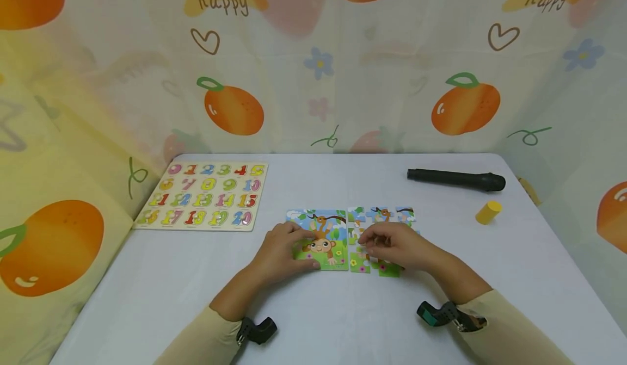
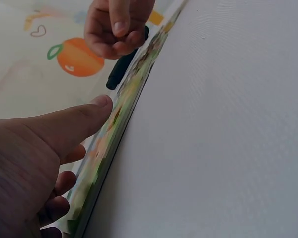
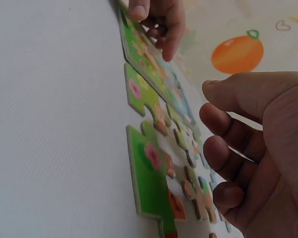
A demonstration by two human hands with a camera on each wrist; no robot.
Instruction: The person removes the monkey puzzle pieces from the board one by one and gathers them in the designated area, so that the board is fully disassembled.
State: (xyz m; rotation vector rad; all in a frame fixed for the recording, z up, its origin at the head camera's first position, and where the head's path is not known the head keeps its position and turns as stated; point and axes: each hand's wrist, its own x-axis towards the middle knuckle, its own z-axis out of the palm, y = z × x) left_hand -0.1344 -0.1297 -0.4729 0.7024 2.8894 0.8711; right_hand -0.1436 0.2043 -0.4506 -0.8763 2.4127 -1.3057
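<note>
A monkey picture puzzle board (image 1: 338, 264) lies flat near the middle of the table. My left hand (image 1: 281, 251) rests at its left side, thumb and forefinger spread apart over the picture. Loose jigsaw pieces (image 1: 361, 266) are laid out right beside the board, with gaps between several of them. Over these pieces hovers my right hand (image 1: 399, 243), its fingers loosely bent. In the right wrist view, no piece shows between the fingertips (image 3: 214, 148), and a green piece with a pink flower (image 3: 148, 171) lies below. The right hand hides some of the pieces in the head view.
A wooden number board (image 1: 201, 196) lies at the far left of the table. Toward the back right are a black microphone (image 1: 455, 180) and a yellow cylinder (image 1: 488, 212). A printed curtain (image 1: 333, 93) hangs behind the table.
</note>
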